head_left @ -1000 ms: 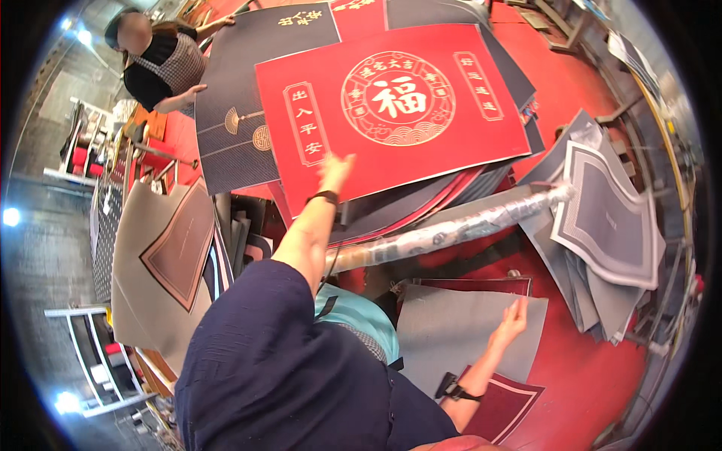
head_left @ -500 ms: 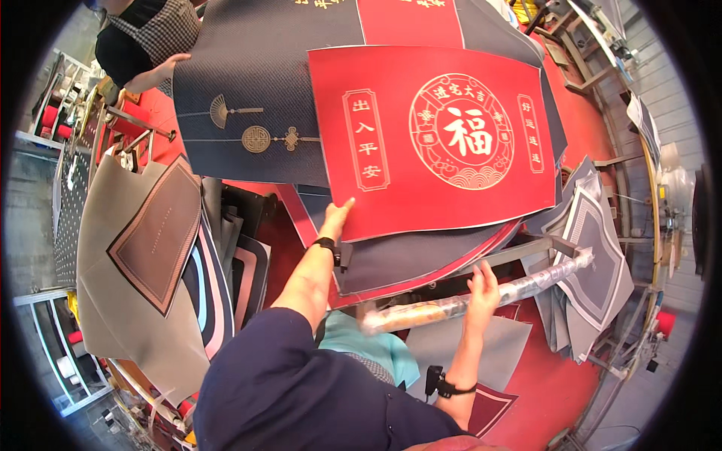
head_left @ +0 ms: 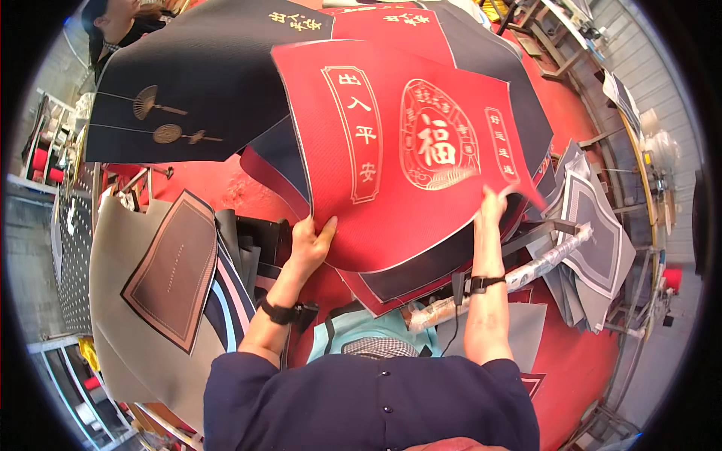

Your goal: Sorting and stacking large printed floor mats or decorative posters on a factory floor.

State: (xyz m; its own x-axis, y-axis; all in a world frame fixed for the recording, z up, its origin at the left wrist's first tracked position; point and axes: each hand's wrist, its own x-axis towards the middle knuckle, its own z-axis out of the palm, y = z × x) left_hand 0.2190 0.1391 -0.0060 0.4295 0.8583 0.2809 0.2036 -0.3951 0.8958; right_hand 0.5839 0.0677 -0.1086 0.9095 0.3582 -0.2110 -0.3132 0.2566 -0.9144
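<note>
A red mat (head_left: 391,225) with pale gold writing and a round emblem is bent upward along its near side. My left hand (head_left: 314,239) pinches its near left corner, thumb on top. Farther right, my right hand (head_left: 492,204) grips the near edge, which curls up beside it; part of the fingers is hidden by the mat. Beneath lies a stack of dark and red mats, the dark one (head_left: 414,274) showing along the near side. To the left, a dark mat (head_left: 218,83) with gold fan and knot ornaments extends past the stack.
A plastic-wrapped roll (head_left: 538,270) crosses in front of the stack. Brown and striped mats (head_left: 177,274) pile up at the left, grey mats (head_left: 590,222) at the right. Another person (head_left: 116,26) is at the upper left. The floor (head_left: 579,361) is red.
My right hand has risen from near the wrapped roll onto the red mat's edge. The red mat has shifted left and bent. The ornamented dark mat and the other person have also moved left.
</note>
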